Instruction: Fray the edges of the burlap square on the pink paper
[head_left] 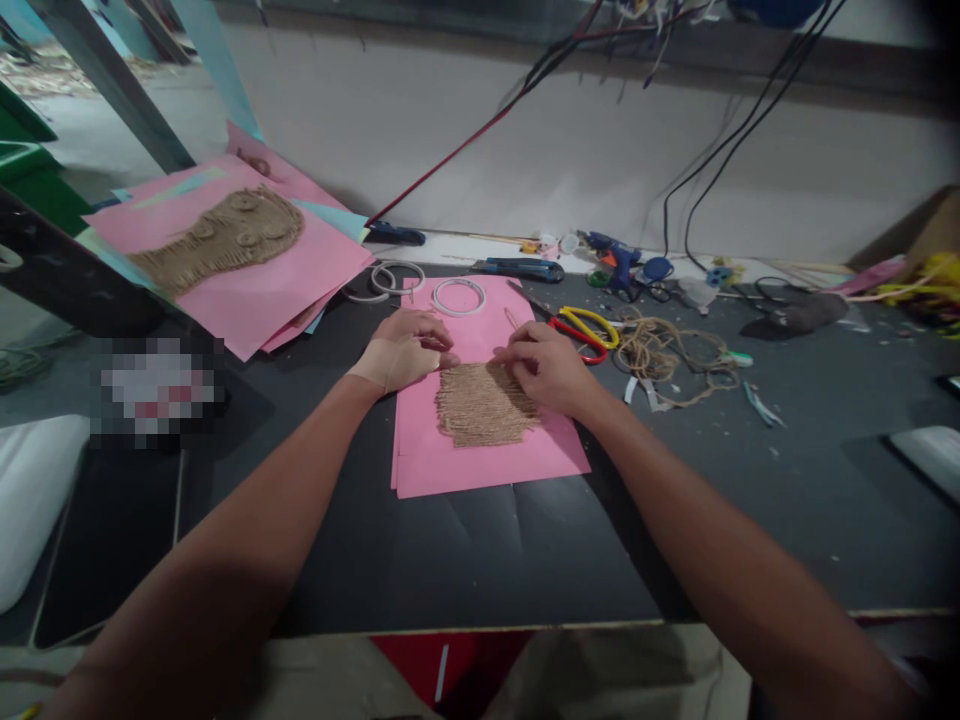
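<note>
Rows of brown twine lie side by side as a mat [487, 405] on a pink sheet of paper [435, 470]. At the mat's upper left corner is my left hand [409, 350], fingers curled and thumb and fingertips closed at the end of the top strand. A pale band wraps part of this hand. My right hand [544, 365] pinches the twine at the upper right edge, its fingers bent and partly covering that corner. A small loop of twine [512, 318] sticks up just beyond the right fingers.
Red and yellow scissors [589, 332], tangled twine [667, 355], a blue cutter knife [521, 268] and a glue gun [619, 260] lie beyond my right hand. White rings [459, 297] rest at the paper's top. Pink sheets bearing a twine shape [225, 235] are stacked left.
</note>
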